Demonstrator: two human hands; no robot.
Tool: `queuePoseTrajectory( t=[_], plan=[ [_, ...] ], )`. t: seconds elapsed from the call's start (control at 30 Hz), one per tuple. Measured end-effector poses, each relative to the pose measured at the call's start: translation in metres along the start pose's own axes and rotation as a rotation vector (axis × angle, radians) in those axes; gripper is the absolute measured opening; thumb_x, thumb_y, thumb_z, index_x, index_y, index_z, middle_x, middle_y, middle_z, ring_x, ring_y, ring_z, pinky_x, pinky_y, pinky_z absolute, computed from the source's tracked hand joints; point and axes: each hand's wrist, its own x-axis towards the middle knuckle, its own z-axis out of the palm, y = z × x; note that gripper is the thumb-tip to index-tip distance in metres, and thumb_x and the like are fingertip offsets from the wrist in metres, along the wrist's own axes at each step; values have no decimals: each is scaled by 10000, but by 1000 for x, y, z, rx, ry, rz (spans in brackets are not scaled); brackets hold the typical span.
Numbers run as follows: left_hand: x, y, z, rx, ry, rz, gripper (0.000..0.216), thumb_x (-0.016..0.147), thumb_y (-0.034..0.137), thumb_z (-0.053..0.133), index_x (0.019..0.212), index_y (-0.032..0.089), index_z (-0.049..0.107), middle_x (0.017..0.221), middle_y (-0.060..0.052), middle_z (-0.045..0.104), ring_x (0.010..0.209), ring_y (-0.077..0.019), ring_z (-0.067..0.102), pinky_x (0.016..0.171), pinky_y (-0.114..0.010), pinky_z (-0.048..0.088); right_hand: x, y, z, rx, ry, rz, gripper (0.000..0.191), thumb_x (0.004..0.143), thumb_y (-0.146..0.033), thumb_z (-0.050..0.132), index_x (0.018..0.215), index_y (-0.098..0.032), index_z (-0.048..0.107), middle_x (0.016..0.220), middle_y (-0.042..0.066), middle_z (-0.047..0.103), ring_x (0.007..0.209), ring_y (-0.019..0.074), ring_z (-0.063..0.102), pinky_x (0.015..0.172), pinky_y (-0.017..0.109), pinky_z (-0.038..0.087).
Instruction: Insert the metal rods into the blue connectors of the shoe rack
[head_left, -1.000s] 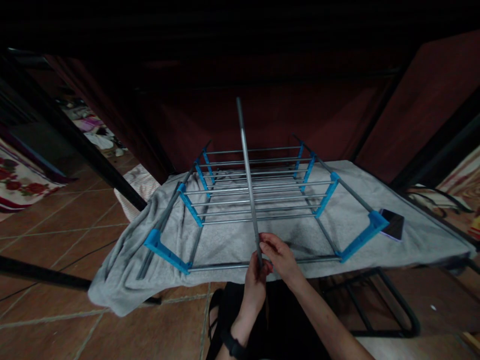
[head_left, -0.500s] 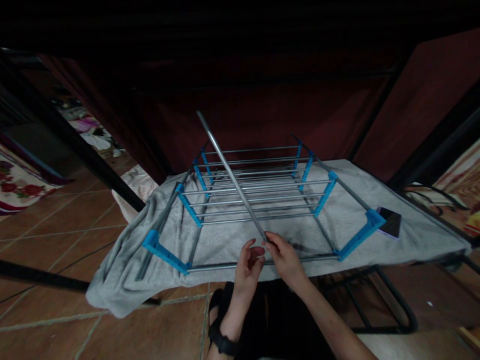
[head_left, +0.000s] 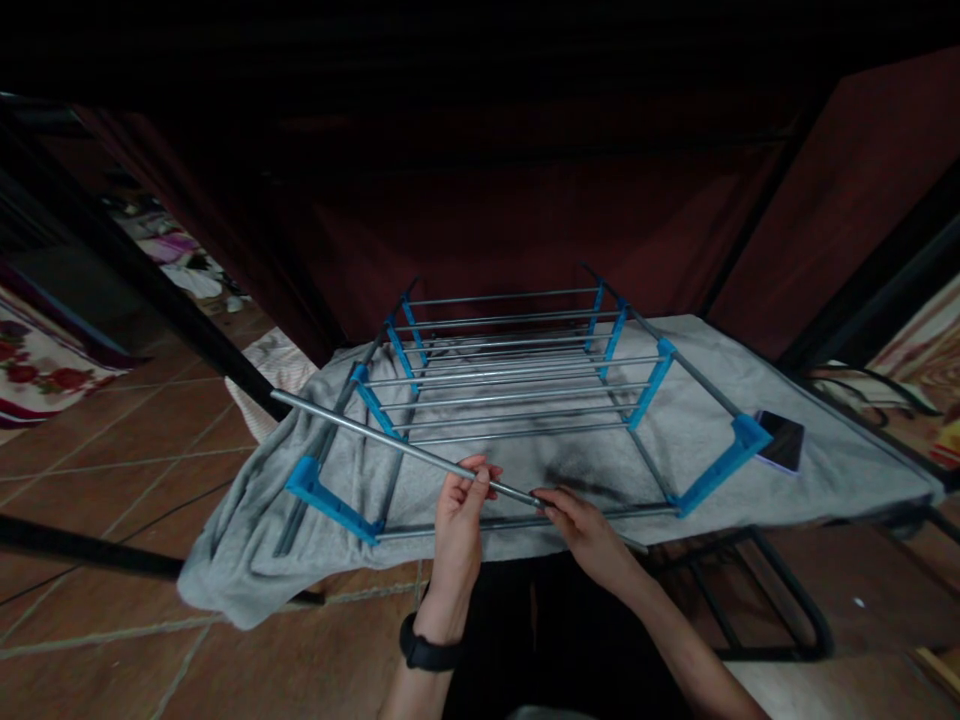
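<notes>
Left hand (head_left: 459, 510) pinches the metal tube (head_left: 367, 432), right hand (head_left: 585, 532) pinching it too! Probably light, stiff, slick: best held mid-length.

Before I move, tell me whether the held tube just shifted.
Yes: the far end of the held tube has swung left and down, from above the middle of the rack to beyond its left side.

Two hands (head_left: 459, 512) (head_left: 589, 537) and one held tube (head_left: 409, 450) are toward six o'clock; eight blue brackets (head_left: 651, 386) at centre; one phone (head_left: 781, 442) toward three.
</notes>
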Motion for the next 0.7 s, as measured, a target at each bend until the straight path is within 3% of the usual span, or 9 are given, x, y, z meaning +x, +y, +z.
queuePoseTrajectory(
  t=[0.23,0.47,0.57,0.63,0.7],
  plan=[
    [5,-1,-5,-92,122,4,395,670,420,897,897,179,682,782,-7,721,779,-141,685,673,-229,510,-5,21,-14,-175,184,5,311,921,-362,585,1205,-332,709,1118,46,730,1053,268,678,981,464,516],
    [9,8,-10,-127,224,16,422,598,386,935,828,181,646,772,3,720,780,-161,707,663,-251,531,-11,62,-39,-242,425,33,244,882,-404,617,1064,-289,733,1137,96,708,1135,314,631,1082,555,442],
    [8,8,-10,-130,239,24,424,590,381,936,825,183,644,763,1,718,798,-179,716,667,-268,538,-15,77,-45,-75,599,143,346,781,-466,713,1060,-262,719,1125,97,698,1122,310,626,1080,557,447],
    [9,6,-10,-119,254,32,426,592,391,933,825,185,641,751,1,715,799,-187,720,678,-283,544,-17,81,-47,176,705,244,440,689,-478,794,1062,-264,701,1059,68,712,1068,294,651,1065,554,470],
    [9,4,-10,-110,267,34,434,588,400,933,822,186,638,740,2,713,794,-189,722,689,-293,549,-18,79,-46,515,727,328,454,654,-451,844,1042,-274,687,992,39,731,987,267,692,1031,532,512]
  ],
)
